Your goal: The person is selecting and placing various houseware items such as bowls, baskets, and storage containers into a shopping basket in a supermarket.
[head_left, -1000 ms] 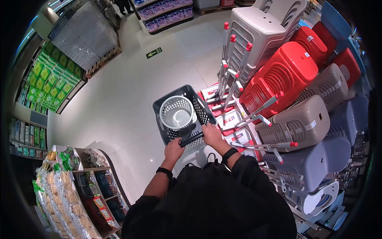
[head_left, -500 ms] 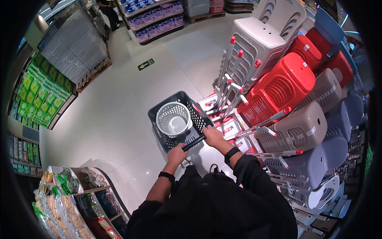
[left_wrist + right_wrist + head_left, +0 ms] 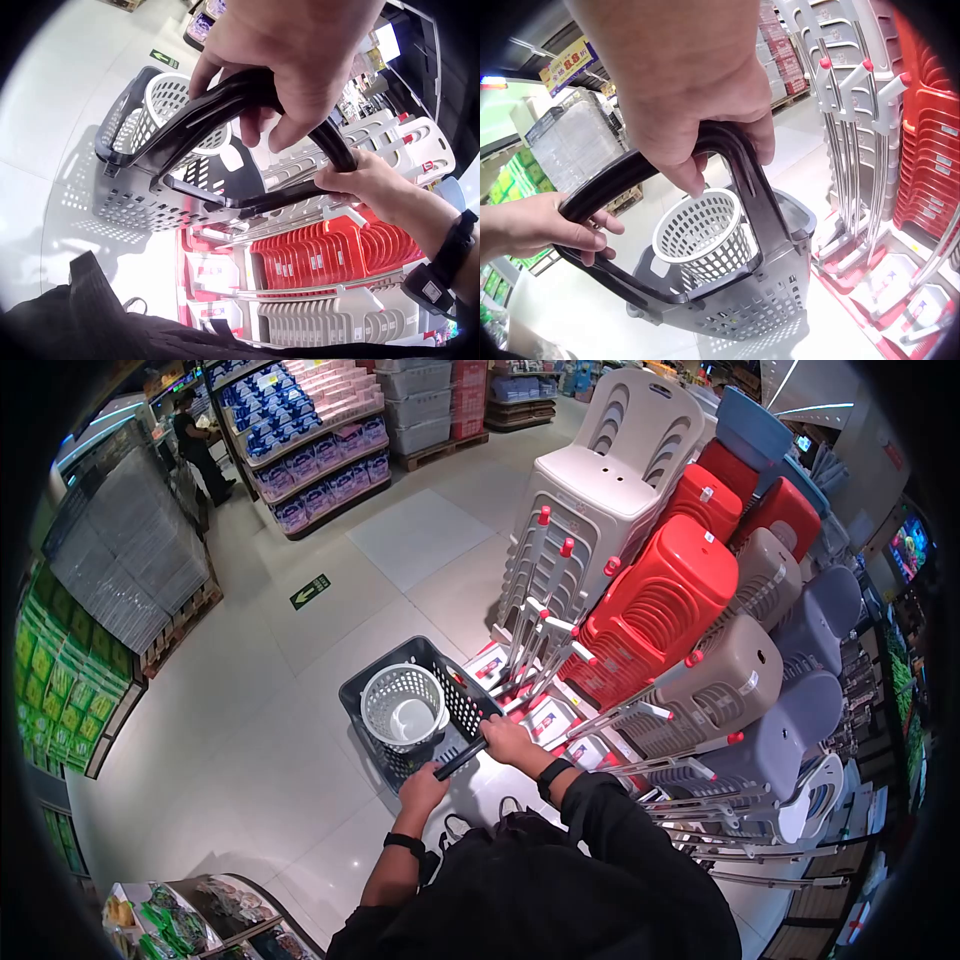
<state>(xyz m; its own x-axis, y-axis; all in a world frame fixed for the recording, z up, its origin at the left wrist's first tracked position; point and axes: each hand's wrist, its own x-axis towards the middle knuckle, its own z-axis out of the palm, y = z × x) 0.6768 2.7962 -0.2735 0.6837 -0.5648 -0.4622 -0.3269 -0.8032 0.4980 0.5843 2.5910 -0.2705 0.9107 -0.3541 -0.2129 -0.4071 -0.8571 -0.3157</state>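
A dark grey shopping basket (image 3: 372, 762) with a black handle (image 3: 462, 758) stands in front of the person in the head view. Inside it sits a round white perforated basket (image 3: 403, 705). My left hand (image 3: 424, 790) grips the left end of the handle, and my right hand (image 3: 508, 740) grips its right end. Seen from the left wrist, the left hand (image 3: 296, 60) curls its fingers over the black bar. From the right wrist, the right hand (image 3: 697, 112) wraps round a corner of the handle.
Close on the right stand mops with red-tipped poles (image 3: 567, 550), stacked red stools (image 3: 672, 585) and white chairs (image 3: 600, 485). Wrapped boxes on a pallet (image 3: 120, 550) and green packs (image 3: 70, 680) line the left. A person (image 3: 200, 450) stands at the far left near a shelf (image 3: 310, 440).
The view has tilted up and shifted, so more of the far shelves and a standing person show. The basket and both hands sit lower and farther left in view; both keep hold of the handle.
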